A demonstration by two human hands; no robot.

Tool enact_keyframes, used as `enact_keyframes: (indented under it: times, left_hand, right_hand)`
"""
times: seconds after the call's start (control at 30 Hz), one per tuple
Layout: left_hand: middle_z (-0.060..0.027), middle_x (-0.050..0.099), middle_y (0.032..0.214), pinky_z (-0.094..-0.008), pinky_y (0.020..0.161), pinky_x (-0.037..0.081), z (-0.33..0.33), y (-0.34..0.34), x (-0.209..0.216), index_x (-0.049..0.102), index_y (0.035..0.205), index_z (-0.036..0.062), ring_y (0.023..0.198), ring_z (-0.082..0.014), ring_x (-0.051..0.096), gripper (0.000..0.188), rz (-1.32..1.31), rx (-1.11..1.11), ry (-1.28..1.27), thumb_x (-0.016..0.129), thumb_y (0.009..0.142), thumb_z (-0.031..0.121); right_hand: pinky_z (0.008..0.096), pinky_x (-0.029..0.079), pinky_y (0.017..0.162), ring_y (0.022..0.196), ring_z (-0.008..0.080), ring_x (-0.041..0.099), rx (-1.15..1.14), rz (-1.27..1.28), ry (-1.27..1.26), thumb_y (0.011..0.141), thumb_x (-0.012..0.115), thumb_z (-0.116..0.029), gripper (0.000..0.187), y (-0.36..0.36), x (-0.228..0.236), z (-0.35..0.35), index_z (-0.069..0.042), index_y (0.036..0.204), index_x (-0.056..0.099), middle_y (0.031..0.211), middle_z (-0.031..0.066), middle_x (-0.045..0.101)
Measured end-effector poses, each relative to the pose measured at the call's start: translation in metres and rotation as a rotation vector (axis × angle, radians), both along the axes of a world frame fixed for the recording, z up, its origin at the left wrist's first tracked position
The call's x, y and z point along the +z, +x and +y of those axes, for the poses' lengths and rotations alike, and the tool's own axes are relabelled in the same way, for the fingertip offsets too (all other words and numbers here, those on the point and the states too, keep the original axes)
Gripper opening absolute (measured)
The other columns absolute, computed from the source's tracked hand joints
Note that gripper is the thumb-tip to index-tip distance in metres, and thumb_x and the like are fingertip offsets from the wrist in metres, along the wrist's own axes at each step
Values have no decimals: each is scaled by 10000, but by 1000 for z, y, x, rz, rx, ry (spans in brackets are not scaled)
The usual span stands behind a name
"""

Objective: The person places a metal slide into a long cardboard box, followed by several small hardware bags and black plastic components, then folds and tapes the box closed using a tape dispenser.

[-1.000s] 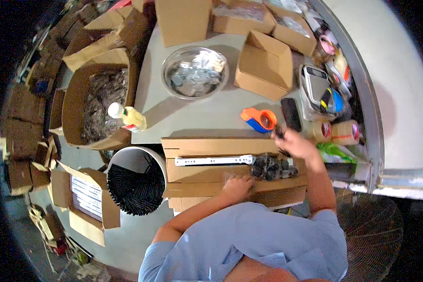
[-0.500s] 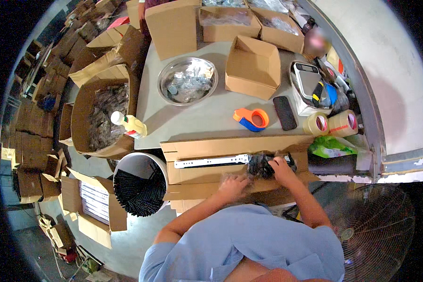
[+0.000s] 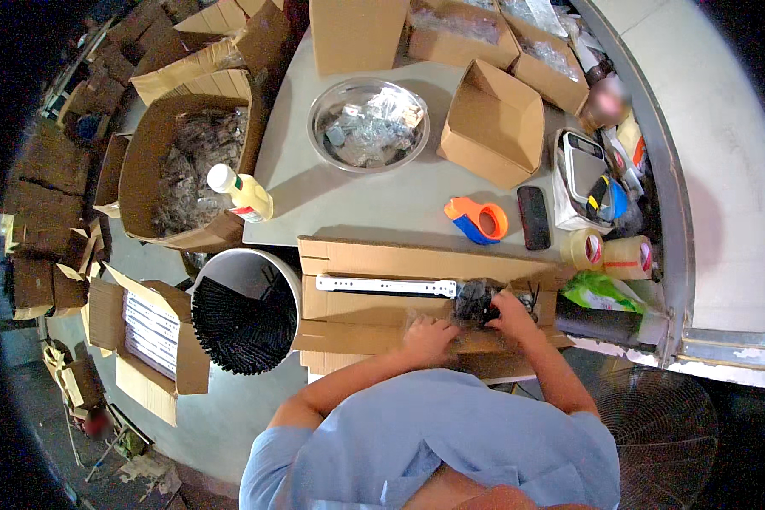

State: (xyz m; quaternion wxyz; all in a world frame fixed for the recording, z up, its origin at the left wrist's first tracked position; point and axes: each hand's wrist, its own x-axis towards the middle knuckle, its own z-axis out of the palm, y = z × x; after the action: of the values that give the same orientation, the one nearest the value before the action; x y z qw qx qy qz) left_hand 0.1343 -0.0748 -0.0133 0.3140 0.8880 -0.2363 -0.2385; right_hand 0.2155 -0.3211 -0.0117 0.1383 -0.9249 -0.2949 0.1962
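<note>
An open, long cardboard box [image 3: 357, 336] lies in front of me. Inside it is a white drawer slide [image 3: 387, 286] with holes along its length. At the slide's right end sits a bundle of black parts in clear plastic [image 3: 474, 299]. My right hand [image 3: 512, 316] is closed on the bundle's right side, fingertips pressing into it. My left hand [image 3: 429, 340] rests at the box's front flap, just left of the bundle, with fingers curled; what they hold, if anything, is hidden.
Behind the box lie an orange-blue tape dispenser [image 3: 476, 221], a phone [image 3: 533, 218], tape rolls [image 3: 582, 248], a metal bowl [image 3: 314, 127] and an empty carton [image 3: 493, 127]. Left stand a bottle [image 3: 251, 200], a bucket of black rods [image 3: 291, 280] and a carton of white slides [image 3: 149, 331]. A fan [image 3: 654, 433] stands right.
The whole view has shifted and turned slightly. My right hand stays on the black bundle with its fingers lower on it. My left hand, blurred before, is now steadier at the front flap.
</note>
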Motion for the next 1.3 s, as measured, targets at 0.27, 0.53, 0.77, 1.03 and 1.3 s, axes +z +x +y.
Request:
enact_keyframes:
  times: [0.27, 0.53, 0.77, 1.03, 1.3]
  left_hand:
    - [-104, 552, 1098, -474, 853, 438, -3, -3, -19, 540, 1143, 167, 1004, -329, 539, 516, -91, 18, -60, 674, 700, 395]
    - [-109, 534, 1134, -489, 869, 428, -1, -8, -19, 502, 1171, 148, 1027, -349, 525, 551, -104, 9, -32, 681, 706, 383]
    - [-111, 509, 1194, -479, 909, 410, 0, -5, -3, 490, 1193, 128, 1078, -349, 500, 584, -87, -11, 7, 693, 702, 370]
    - [-107, 510, 1204, -466, 931, 399, 0, -6, -7, 506, 1182, 122, 1093, -346, 487, 580, -104, -1, -30, 694, 701, 388]
    - [-110, 514, 1186, -472, 919, 403, 2, -8, -4, 504, 1179, 103, 1076, -348, 493, 595, -152, 16, -28, 695, 699, 397]
  right_hand:
    - [367, 485, 754, 857, 319, 598, -409, 120, 204, 741, 650, -191, 301, 37, 3, -25, -29, 986, 584, 916, 170, 615]
    - [421, 462, 846, 984, 337, 576, -180, 374, -390, 594, 727, -457, 613, 60, -15, -12, -115, 1085, 595, 1045, 149, 620]
    - [447, 438, 805, 907, 366, 582, 89, 183, -393, 588, 756, -328, 608, 48, 7, -4, -103, 1097, 512, 956, 178, 621]
    - [429, 449, 794, 899, 349, 583, -78, 314, -30, 645, 692, -238, 497, 51, -6, -32, -74, 1079, 516, 987, 200, 592]
    - [346, 454, 703, 763, 257, 543, -284, 69, 234, 649, 725, -125, 430, 41, -11, -23, -58, 1035, 547, 911, 122, 525]
